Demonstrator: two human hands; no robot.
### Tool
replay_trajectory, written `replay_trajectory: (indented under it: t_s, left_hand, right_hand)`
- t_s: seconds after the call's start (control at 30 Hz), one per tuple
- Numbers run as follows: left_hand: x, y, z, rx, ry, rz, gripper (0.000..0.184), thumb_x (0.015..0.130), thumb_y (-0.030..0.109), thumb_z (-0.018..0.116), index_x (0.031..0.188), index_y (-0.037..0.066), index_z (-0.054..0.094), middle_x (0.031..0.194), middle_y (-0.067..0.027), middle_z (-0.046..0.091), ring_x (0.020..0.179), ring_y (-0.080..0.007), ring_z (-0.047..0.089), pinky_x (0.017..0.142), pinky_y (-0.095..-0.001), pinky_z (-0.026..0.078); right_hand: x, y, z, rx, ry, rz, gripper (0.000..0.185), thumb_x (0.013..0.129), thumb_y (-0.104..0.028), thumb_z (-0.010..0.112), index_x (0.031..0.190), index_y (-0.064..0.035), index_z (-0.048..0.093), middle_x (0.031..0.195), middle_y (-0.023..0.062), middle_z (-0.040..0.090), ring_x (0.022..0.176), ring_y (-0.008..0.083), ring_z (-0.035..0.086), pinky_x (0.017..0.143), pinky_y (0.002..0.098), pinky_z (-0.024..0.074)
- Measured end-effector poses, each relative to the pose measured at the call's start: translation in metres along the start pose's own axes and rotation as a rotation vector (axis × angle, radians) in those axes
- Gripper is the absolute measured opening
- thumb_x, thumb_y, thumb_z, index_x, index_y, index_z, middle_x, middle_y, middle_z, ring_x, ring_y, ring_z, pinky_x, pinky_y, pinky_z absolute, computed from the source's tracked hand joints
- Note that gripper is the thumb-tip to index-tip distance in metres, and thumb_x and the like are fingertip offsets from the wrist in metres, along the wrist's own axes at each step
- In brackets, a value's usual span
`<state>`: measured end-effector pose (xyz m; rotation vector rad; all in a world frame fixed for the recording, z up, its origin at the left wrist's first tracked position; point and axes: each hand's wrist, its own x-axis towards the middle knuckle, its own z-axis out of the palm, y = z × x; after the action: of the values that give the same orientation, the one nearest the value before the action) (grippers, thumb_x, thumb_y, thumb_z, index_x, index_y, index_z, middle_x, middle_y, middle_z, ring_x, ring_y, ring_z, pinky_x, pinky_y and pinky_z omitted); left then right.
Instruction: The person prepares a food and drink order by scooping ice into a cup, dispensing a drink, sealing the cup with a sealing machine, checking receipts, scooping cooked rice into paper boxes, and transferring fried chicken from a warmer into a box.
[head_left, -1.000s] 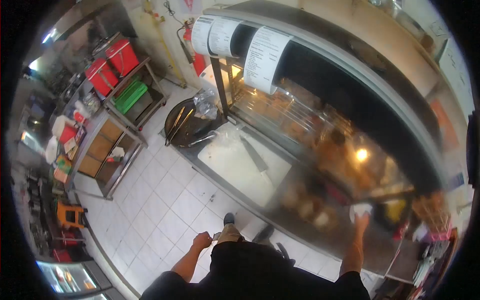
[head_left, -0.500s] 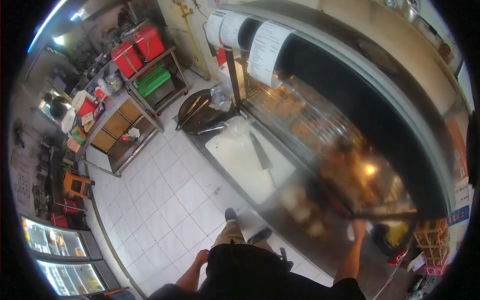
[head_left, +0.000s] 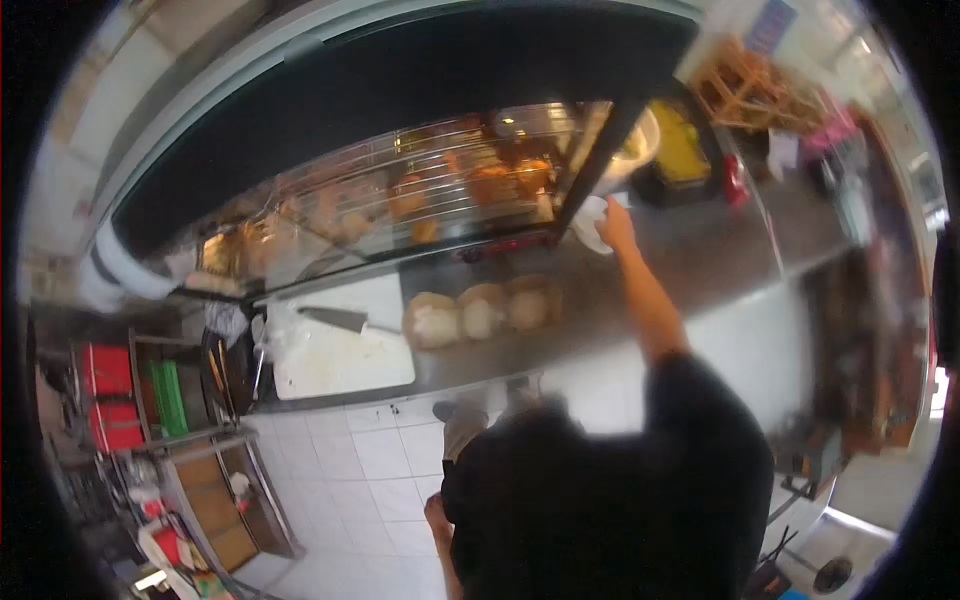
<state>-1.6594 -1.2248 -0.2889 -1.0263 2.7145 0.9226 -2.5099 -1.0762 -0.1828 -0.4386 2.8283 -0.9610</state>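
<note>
My right hand reaches out over the steel counter, at the corner of the lit glass food cabinet. Its fingers meet a white object, perhaps a dish or wrapper; blur hides whether they grip it. Behind the hand stand a white tub and a black tray with yellow contents. My left hand hangs low at my side above the tiled floor, fingers curled, with nothing visible in it. Several round, pale packed portions lie in a row on the counter, left of my right hand.
A cleaver rests on a white cutting board. Left of it is a dark wok. Red boxes and a green crate sit on racks at the left. A wooden basket stands at the back right.
My view and body have turned to the right, so the cabinet now lies across the top. My right arm reaches farther forward, beside the white object. The left hand still hangs low.
</note>
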Motion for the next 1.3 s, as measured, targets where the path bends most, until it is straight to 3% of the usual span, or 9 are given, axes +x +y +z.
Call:
replay_trajectory:
  t_s: [0.2,0.37,0.5,0.6,0.7,0.83,0.97,1.07,1.3]
  left_hand:
    - [0.005,0.007,-0.024,-0.04,-0.248,-0.109,0.025,0.093,0.023,0.053,0.095,0.004,0.069,0.091,-0.0145,0.071,0.086,-0.0337,0.068,0.075,-0.0446,0.054]
    - [0.03,-0.004,-0.052,0.07,-0.345,0.023,0.03,0.096,0.026,0.051,0.096,0.001,0.068,0.092,-0.0132,0.072,0.085,-0.0306,0.069,0.073,-0.0426,0.054]
    - [0.065,-0.014,-0.088,0.067,-0.278,0.02,0.034,0.098,0.028,0.05,0.097,-0.001,0.068,0.092,-0.0121,0.073,0.085,-0.0282,0.069,0.072,-0.0409,0.054]
    - [0.104,0.017,-0.117,-0.355,-0.083,-0.321,0.025,0.099,0.022,0.056,0.107,0.0,0.064,0.089,-0.012,0.072,0.073,-0.0174,0.07,0.062,-0.0294,0.053]
    - [0.14,0.064,-0.136,-0.735,0.004,-0.471,0.024,0.097,0.019,0.056,0.108,-0.001,0.064,0.09,-0.0134,0.072,0.076,-0.0192,0.07,0.065,-0.0314,0.054]
    - [0.192,0.165,-0.159,-0.208,0.075,-0.037,0.027,0.093,0.015,0.059,0.112,-0.002,0.066,0.098,-0.0204,0.071,0.091,-0.0322,0.07,0.083,-0.0393,0.054]
    - [0.258,0.318,-0.18,-0.217,0.081,0.285,0.018,0.089,0.012,0.063,0.104,0.002,0.066,0.099,-0.0162,0.067,0.094,-0.0344,0.065,0.085,-0.0413,0.051]
    - [0.306,0.38,-0.171,-0.072,0.242,0.566,0.011,0.087,0.014,0.066,0.095,0.007,0.063,0.092,-0.013,0.061,0.09,-0.0325,0.06,0.08,-0.0426,0.047]
    - [0.336,0.429,-0.155,0.079,0.211,0.773,0.016,0.086,0.014,0.067,0.1,0.007,0.063,0.098,-0.0118,0.059,0.096,-0.0326,0.058,0.085,-0.0448,0.044]
  right_hand:
    - [-0.012,-0.005,-0.028,-0.143,0.057,0.038,0.075,0.076,-0.031,0.078,0.139,-0.0046,0.049,0.142,0.0201,0.05,0.127,0.0364,0.051,0.102,0.0438,0.0462]
    - [0.01,-0.029,0.008,-0.401,-0.098,0.042,0.117,0.063,-0.052,0.087,0.155,-0.0111,0.027,0.154,0.0159,0.038,0.14,0.0338,0.039,0.103,0.0665,0.0372]
    - [-0.006,-0.039,0.011,-0.348,-0.149,0.178,0.114,0.063,-0.051,0.087,0.154,-0.0146,0.029,0.155,0.0159,0.035,0.142,0.0349,0.034,0.104,0.0696,0.0334]
    - [-0.071,-0.043,0.017,-0.378,-0.113,0.211,0.112,0.062,-0.05,0.087,0.153,-0.0173,0.031,0.152,0.016,0.038,0.141,0.0375,0.034,0.104,0.0707,0.033]
    - [-0.148,-0.053,0.026,-0.305,-0.055,0.267,0.118,0.059,-0.046,0.09,0.155,-0.0202,0.027,0.151,0.0137,0.036,0.141,0.037,0.032,0.103,0.0712,0.0313]
    - [-0.207,-0.053,0.026,-0.277,-0.07,0.203,0.116,0.061,-0.047,0.09,0.154,-0.0207,0.027,0.15,0.0136,0.037,0.14,0.0357,0.032,0.102,0.073,0.0296]
    - [-0.249,-0.029,0.014,-0.04,0.316,0.038,0.035,0.086,-0.011,0.065,0.121,-0.0052,0.061,0.122,0.0181,0.059,0.116,0.0358,0.054,0.098,0.0443,0.0434]
    - [-0.289,-0.013,0.011,-0.199,0.025,-0.011,0.034,0.08,-0.006,0.065,0.114,-0.0055,0.062,0.115,0.0146,0.061,0.111,0.0341,0.056,0.092,0.0476,0.0441]
    - [-0.331,-0.002,0.028,-0.332,0.094,-0.201,0.046,0.076,0.001,0.058,0.121,-0.0074,0.06,0.123,0.0072,0.058,0.12,0.0268,0.053,0.098,0.0458,0.0388]
